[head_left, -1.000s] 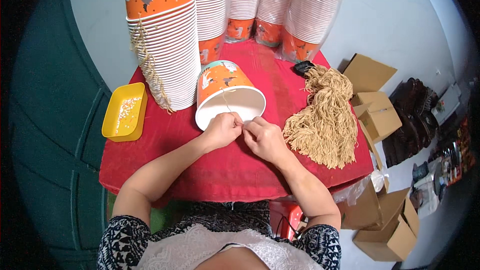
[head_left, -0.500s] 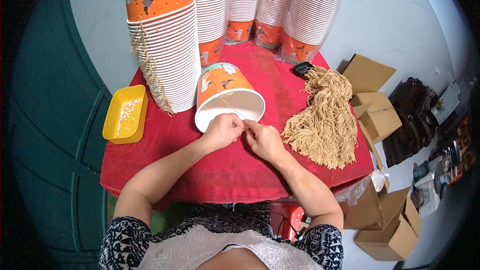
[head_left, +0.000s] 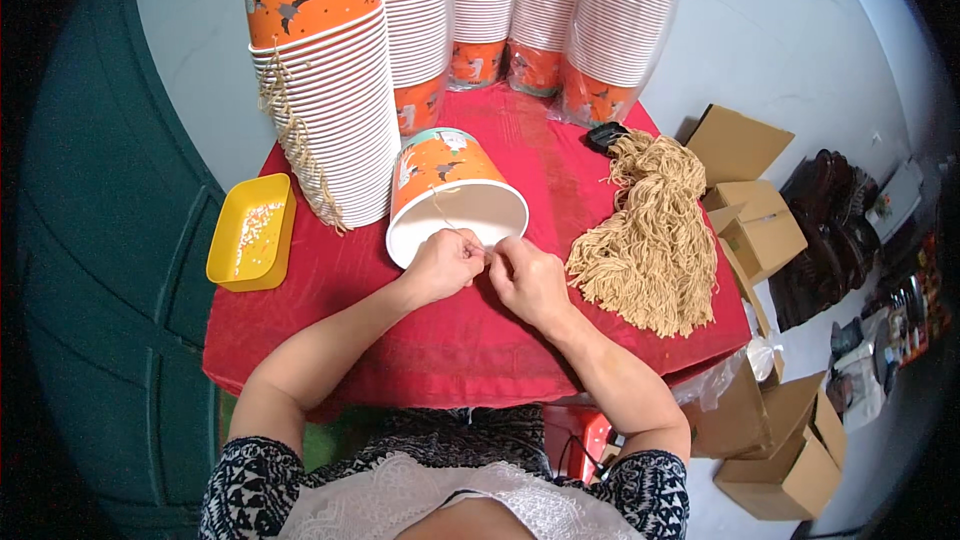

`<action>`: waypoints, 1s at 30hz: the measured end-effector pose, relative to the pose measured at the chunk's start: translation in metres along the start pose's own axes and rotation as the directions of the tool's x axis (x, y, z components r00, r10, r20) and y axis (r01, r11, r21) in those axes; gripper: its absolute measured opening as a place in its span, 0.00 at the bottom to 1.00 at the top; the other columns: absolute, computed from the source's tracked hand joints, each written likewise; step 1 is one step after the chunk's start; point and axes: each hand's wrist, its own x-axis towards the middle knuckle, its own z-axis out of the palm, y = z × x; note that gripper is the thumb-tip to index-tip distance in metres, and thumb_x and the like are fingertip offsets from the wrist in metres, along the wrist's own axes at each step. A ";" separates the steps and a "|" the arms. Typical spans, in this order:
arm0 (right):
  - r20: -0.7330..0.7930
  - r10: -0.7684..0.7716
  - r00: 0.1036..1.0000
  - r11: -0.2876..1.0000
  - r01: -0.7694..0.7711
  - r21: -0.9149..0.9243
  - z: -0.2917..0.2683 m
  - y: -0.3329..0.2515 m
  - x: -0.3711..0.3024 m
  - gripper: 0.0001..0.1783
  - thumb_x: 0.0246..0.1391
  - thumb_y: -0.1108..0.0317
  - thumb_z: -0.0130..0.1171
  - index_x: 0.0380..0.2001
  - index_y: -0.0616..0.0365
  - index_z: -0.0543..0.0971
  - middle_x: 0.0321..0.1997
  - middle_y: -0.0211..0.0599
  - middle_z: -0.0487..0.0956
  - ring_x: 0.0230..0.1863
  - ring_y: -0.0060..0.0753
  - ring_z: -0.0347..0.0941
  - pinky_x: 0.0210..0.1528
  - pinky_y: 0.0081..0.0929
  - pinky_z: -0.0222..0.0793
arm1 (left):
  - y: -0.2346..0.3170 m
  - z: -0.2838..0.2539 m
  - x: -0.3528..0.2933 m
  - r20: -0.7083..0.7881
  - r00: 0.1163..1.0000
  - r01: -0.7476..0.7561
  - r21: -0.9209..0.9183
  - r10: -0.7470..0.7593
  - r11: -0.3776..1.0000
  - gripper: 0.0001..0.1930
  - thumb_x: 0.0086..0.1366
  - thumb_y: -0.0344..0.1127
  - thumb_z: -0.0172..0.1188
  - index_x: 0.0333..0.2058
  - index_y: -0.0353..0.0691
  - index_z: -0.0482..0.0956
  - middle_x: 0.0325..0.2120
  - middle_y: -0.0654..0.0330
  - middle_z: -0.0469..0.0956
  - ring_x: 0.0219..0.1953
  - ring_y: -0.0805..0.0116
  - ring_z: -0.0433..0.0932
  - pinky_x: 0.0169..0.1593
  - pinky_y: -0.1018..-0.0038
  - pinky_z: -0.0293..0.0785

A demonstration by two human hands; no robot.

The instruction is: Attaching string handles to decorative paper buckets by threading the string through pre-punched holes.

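Observation:
An orange paper bucket [head_left: 452, 162] with a white inside lies on its side on the red cloth, its mouth toward me. A thin tan cord [head_left: 440, 208] comes from the bucket's wall and runs down to my fingers. My left hand [head_left: 443, 265] is closed in a pinch on the cord in front of the rim. Close beside it, my right hand [head_left: 527, 278] pinches too, its fingertips nearly meeting the left's; the cord's end between them is too small to make out clearly.
A tall stack of buckets [head_left: 335, 125] with cord loops stands behind left. A yellow tray [head_left: 280, 240] holds small white pieces. Tan cord bundle [head_left: 650, 250] lies at right, beside a black object [head_left: 605, 137]. Wrapped bucket stacks [head_left: 625, 20] stand at the back; cardboard boxes [head_left: 760, 230] sit right.
My right hand's fingers have drawn in and shifted slightly, opening a small gap from the left fingertips. The bucket has barely moved.

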 end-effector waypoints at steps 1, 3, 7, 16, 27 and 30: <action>-0.097 -0.031 0.995 0.999 0.034 0.027 -0.001 0.000 0.001 0.08 0.52 0.72 0.59 0.35 0.63 0.74 0.33 0.53 0.80 0.27 0.55 0.79 0.28 0.45 0.76 | 0.001 0.001 0.001 0.004 1.000 -0.001 0.000 0.001 1.000 0.04 0.59 0.29 0.58 0.29 0.35 0.79 0.21 0.58 0.80 0.21 0.73 0.79 0.28 0.72 0.75; -0.195 -0.057 0.979 0.997 0.067 0.048 -0.001 -0.001 0.000 0.11 0.51 0.73 0.60 0.38 0.64 0.73 0.37 0.55 0.79 0.28 0.55 0.78 0.29 0.45 0.76 | 0.003 0.003 0.001 0.028 1.000 -0.006 0.057 0.004 0.998 0.05 0.59 0.30 0.59 0.30 0.34 0.80 0.22 0.53 0.81 0.24 0.65 0.82 0.30 0.69 0.77; -0.170 0.010 0.985 0.951 0.043 0.306 0.002 -0.013 0.000 0.24 0.54 0.75 0.60 0.54 0.66 0.69 0.51 0.52 0.77 0.31 0.39 0.80 0.30 0.31 0.75 | -0.014 0.007 0.004 -0.034 0.971 -0.234 0.098 0.238 0.967 0.06 0.60 0.32 0.60 0.31 0.34 0.80 0.25 0.48 0.82 0.30 0.54 0.83 0.35 0.63 0.78; 0.023 0.139 0.990 0.828 -0.129 0.545 0.009 -0.016 0.009 0.17 0.60 0.68 0.60 0.50 0.65 0.77 0.47 0.40 0.81 0.37 0.17 0.76 0.36 0.20 0.73 | 0.000 0.007 -0.003 0.016 0.953 -0.295 0.279 0.303 0.914 0.07 0.57 0.31 0.60 0.30 0.33 0.81 0.29 0.44 0.82 0.36 0.45 0.82 0.38 0.57 0.77; -0.029 0.269 0.963 0.831 -0.217 0.512 -0.001 0.002 0.010 0.08 0.64 0.68 0.55 0.33 0.62 0.74 0.25 0.29 0.77 0.25 0.16 0.70 0.26 0.20 0.67 | 0.005 0.001 -0.002 0.052 0.997 -0.063 0.078 0.059 0.995 0.03 0.56 0.28 0.59 0.27 0.34 0.77 0.19 0.56 0.79 0.22 0.68 0.80 0.28 0.70 0.75; 0.031 0.221 0.975 0.920 -0.219 0.325 -0.002 0.000 0.008 0.09 0.58 0.68 0.58 0.35 0.63 0.75 0.26 0.45 0.80 0.28 0.39 0.78 0.30 0.36 0.73 | 0.012 -0.001 -0.002 0.042 0.999 -0.026 0.072 0.023 0.997 0.03 0.57 0.28 0.59 0.27 0.34 0.77 0.18 0.58 0.78 0.20 0.72 0.79 0.25 0.73 0.74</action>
